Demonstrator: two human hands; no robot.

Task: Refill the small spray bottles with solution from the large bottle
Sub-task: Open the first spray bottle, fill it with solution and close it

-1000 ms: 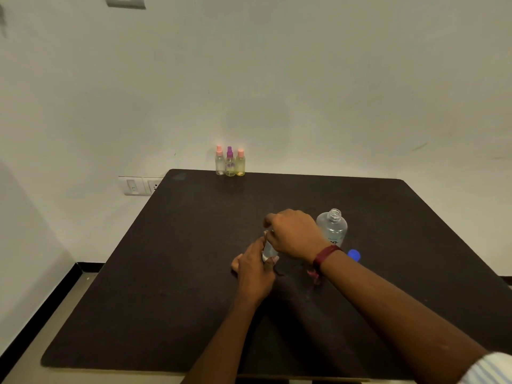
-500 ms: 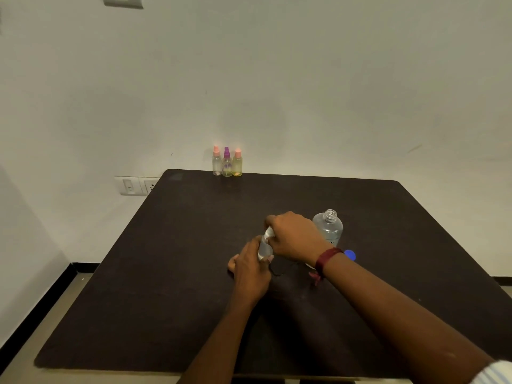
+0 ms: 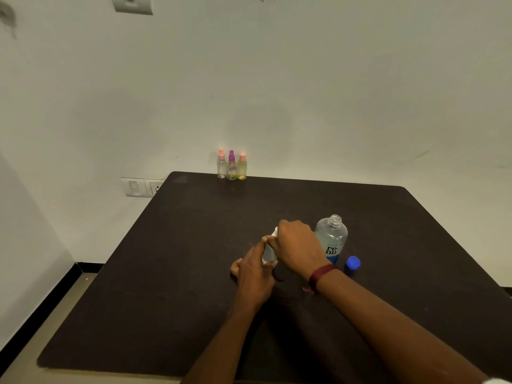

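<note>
The large bottle (image 3: 332, 239) stands uncapped on the dark table (image 3: 166, 273), right of centre, with clear liquid inside; its level is hard to read. Its blue cap (image 3: 353, 263) lies just beside it on the right. Three capped bottles (image 3: 231, 166) stand in a row at the far edge, the right two yellowish. Near the table's middle, the left hand (image 3: 255, 273) wraps its fingers round the body of a small spray bottle (image 3: 268, 252), contents unclear. The right hand (image 3: 297, 245), with a red wristband (image 3: 321, 275), curls over the bottle's white top, gripping it.
</note>
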